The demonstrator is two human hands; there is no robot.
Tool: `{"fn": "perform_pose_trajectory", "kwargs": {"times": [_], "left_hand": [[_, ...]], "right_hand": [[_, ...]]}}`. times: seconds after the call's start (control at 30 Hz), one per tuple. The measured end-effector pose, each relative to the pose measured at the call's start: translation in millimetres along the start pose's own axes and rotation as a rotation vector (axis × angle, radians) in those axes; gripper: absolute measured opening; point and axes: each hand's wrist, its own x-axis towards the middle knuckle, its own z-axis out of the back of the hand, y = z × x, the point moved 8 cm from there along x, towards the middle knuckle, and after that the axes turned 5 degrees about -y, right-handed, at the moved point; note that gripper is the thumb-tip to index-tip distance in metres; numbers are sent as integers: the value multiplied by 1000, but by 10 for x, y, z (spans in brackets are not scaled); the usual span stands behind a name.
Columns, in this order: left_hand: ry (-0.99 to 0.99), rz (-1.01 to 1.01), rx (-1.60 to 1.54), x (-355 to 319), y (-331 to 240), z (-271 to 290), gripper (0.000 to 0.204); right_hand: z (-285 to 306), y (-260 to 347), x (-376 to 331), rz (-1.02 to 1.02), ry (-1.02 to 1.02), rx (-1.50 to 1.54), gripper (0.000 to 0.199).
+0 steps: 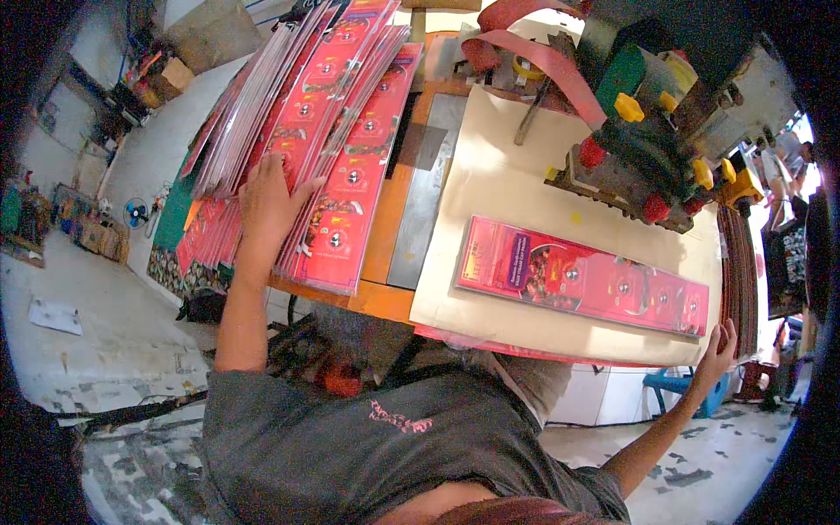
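Note:
My left hand [269, 203] lies on a tall, leaning pile of pink-red printed flat plastic packs [325, 87], fingers stretched over them and thumb spread to the right. Food pictures and round portions show on the packs. A shorter stack of the same printed packs [582, 276] rests on a cream sheet [516, 175] in front of me, slightly tilted down to the right. My right hand [719, 350] is at the near right corner of that sheet, just beyond the stack's right end. Its fingers point up, loosely bent, with nothing visible in them.
Beyond the sheet stands a dark machine [643, 166] with yellow and red knobs. A pink strap [542, 61] curls above a metal rod [531, 114]. An orange wooden edge with a metal plate [429, 192] separates pile and sheet. Brown layered boards [738, 271] stand at right; a blue stool [691, 394] is below.

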Motion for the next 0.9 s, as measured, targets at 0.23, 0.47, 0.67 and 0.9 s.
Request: {"fn": "perform_pose_trajectory", "kwargs": {"times": [0.23,0.47,0.67,0.9], "left_hand": [[-95,-12,6,-10,119,-230,81],[-133,-36,-53,-54,150,-101,77],[-84,56,33,-38,101,-193,85],[-41,115,114,84,146,-249,99]], "right_hand": [[62,134,-32,-35,49,46,47],[-69,210,-149,-55,59,99,48],[-21,247,-163,-61,55,127,47],[91,577,-254,-83,33,153,48]]}}
